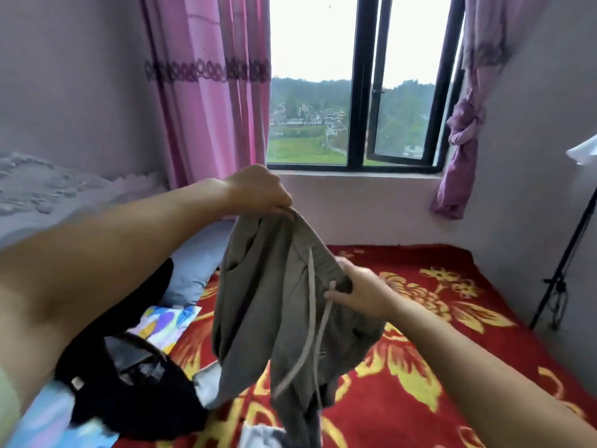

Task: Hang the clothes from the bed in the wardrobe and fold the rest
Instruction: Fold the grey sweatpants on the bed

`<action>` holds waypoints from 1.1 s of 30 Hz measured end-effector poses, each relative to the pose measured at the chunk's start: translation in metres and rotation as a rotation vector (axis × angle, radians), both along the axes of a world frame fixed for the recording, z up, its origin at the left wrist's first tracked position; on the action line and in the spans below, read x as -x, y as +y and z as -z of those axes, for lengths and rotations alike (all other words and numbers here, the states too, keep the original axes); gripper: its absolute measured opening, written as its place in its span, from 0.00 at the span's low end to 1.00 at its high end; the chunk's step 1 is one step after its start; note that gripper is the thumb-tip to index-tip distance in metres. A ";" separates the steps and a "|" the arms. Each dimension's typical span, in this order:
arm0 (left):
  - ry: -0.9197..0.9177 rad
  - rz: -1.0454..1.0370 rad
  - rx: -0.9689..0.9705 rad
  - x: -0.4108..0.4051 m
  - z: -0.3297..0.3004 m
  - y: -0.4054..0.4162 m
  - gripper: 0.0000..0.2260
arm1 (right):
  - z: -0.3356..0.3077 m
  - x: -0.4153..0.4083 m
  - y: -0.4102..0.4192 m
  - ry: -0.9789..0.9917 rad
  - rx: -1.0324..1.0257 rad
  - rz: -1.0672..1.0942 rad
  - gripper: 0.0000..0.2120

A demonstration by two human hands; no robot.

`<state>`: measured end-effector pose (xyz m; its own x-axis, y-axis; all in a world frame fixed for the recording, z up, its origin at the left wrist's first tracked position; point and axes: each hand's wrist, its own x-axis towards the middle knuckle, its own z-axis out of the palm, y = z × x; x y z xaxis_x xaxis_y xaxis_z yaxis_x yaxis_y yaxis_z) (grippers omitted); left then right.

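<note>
Grey drawstring trousers (268,318) hang in the air above the bed, held by the waistband. My left hand (258,190) grips the upper left end of the waistband. My right hand (361,292) pinches the lower right end, near the pale drawstring. The trouser legs droop down onto the red flowered blanket (420,367). A black garment (129,392) lies in a heap on the bed at the lower left, partly under my left arm.
A blue pillow (193,270) and a colourful patterned cloth (164,324) lie at the bed's left side. Pink curtains (213,101) frame a window (355,92) behind the bed. A black stand (562,270) leans at the right wall. White-grey cloth (258,436) shows at the bottom edge.
</note>
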<state>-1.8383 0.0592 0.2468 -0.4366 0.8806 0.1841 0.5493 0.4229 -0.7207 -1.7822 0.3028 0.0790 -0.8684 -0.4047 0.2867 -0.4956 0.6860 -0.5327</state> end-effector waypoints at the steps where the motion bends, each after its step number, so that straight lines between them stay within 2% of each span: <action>1: -0.001 0.011 0.014 -0.001 0.003 -0.001 0.27 | 0.015 0.003 -0.001 -0.085 -0.097 0.034 0.16; 3: -0.021 -0.033 0.049 -0.001 0.008 -0.012 0.20 | 0.032 0.009 0.001 -0.229 -0.225 0.063 0.13; 5: -0.017 -0.097 0.102 0.001 0.016 -0.032 0.19 | 0.029 0.014 0.006 -0.270 -0.209 0.081 0.10; 8: -0.031 -0.186 0.141 0.002 0.017 -0.069 0.22 | -0.012 0.027 0.022 -0.164 -0.175 0.149 0.07; 11: 0.045 -0.178 0.120 0.009 -0.003 -0.098 0.25 | -0.079 0.053 0.041 -0.013 -0.355 0.205 0.10; 14: 0.109 -0.331 0.162 0.022 -0.034 -0.109 0.17 | -0.148 0.068 0.043 0.086 -0.555 0.258 0.13; 16: 0.180 -0.369 0.138 0.027 -0.050 -0.105 0.15 | -0.183 0.072 0.039 0.182 -0.592 0.306 0.14; 19: 0.218 -0.403 -0.061 0.041 -0.074 -0.105 0.19 | -0.226 0.080 0.031 0.361 -0.572 0.368 0.15; 21: 0.304 -0.391 -0.205 0.054 -0.104 -0.110 0.22 | -0.259 0.090 0.025 0.490 -0.510 0.413 0.14; 24: 0.472 -0.444 -0.318 0.066 -0.162 -0.108 0.22 | -0.316 0.096 0.018 0.756 -0.472 0.513 0.13; 26: 0.524 -0.477 -0.499 0.062 -0.205 -0.100 0.21 | -0.356 0.092 0.012 0.906 -0.428 0.635 0.13; 28: 0.568 -0.465 -0.659 0.057 -0.243 -0.093 0.24 | -0.392 0.083 0.007 1.001 -0.343 0.738 0.14; 31: 0.562 -0.457 -0.693 0.054 -0.276 -0.085 0.28 | -0.428 0.076 -0.002 0.972 -0.313 0.797 0.17; 33: 0.374 -0.519 -0.633 0.053 -0.268 -0.083 0.32 | -0.425 0.076 -0.006 0.794 -0.351 0.766 0.18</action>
